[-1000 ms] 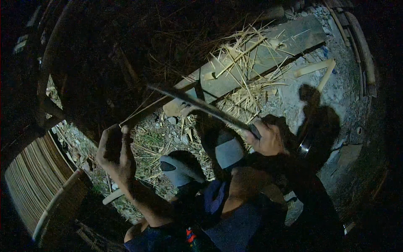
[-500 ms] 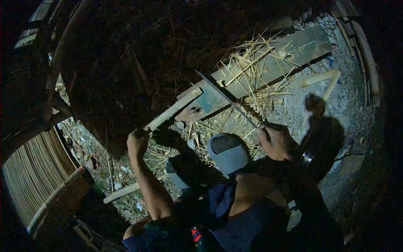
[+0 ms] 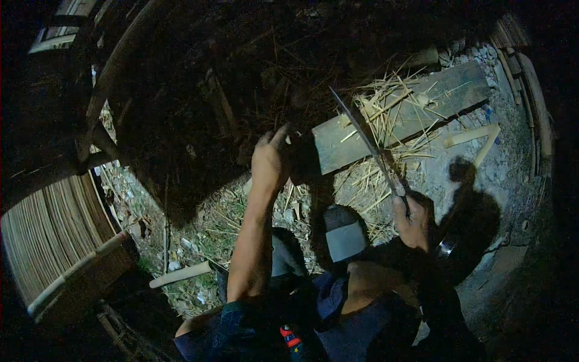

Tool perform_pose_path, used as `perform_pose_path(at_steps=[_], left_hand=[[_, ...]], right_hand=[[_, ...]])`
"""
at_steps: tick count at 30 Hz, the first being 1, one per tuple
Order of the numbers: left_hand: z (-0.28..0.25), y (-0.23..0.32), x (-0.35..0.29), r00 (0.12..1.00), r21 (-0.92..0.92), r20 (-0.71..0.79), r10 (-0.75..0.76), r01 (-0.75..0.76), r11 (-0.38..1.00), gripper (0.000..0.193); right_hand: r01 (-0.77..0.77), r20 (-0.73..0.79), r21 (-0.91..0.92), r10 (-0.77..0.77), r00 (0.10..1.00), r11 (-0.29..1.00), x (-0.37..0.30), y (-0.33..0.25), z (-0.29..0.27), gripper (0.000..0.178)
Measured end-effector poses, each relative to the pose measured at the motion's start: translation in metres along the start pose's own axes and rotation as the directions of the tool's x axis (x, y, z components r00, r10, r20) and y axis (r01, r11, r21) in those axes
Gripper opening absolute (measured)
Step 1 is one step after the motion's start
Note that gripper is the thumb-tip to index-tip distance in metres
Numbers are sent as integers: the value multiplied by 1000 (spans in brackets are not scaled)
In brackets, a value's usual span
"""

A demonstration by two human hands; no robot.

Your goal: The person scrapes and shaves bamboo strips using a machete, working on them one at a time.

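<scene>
My right hand [image 3: 412, 222] is closed around the handle of a long-bladed knife [image 3: 362, 128]. Its blade points up and away to the left, crossing above the straw-like strips. Over the dark ground left of the board, my left hand [image 3: 271, 160] is raised with bent fingers. A small pale bit shows at its fingertips; what it holds is hidden in shadow. A wooden board [image 3: 341, 151] lies slanting ahead of me, its near end close to my left hand. Thin pale split strips [image 3: 392, 108] are heaped on the board and spill off its near side.
A bent pale strip [image 3: 470, 137] lies on the ground at right. A short pale pole [image 3: 180, 274] rests left of my feet, near a slatted bamboo panel [image 3: 57, 232]. Dark brush fills the far left; poles [image 3: 534, 102] stand along the right edge.
My left hand has moved up and right, and the pale bamboo stick it held no longer shows clearly. The knife has swung more upright, moving right with my right hand. The view has shifted slightly.
</scene>
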State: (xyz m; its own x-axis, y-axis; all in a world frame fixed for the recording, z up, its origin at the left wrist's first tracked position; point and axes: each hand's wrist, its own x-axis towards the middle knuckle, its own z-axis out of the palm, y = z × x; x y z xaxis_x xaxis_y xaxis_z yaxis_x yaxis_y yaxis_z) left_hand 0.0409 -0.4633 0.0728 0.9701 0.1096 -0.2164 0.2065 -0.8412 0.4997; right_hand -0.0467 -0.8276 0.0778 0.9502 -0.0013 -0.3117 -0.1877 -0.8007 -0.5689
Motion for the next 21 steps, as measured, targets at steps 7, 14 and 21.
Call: perform_pose_path(at_steps=[7,14,21], left_hand=[[-112,90,-28,899,-562,-438,22,-293,773,49],[-60,95,-44,764,-513,-645,37,-468,719,49],[-42,100,-68,766,-513,-643,-1,-430,743,43]], right_hand=[[-2,-77,21,4,997,1000,-12,29,1,29],[32,193,455,-134,972,890,22,-66,-29,20],[234,-32,198,-232,972,952,4,-116,-9,33]])
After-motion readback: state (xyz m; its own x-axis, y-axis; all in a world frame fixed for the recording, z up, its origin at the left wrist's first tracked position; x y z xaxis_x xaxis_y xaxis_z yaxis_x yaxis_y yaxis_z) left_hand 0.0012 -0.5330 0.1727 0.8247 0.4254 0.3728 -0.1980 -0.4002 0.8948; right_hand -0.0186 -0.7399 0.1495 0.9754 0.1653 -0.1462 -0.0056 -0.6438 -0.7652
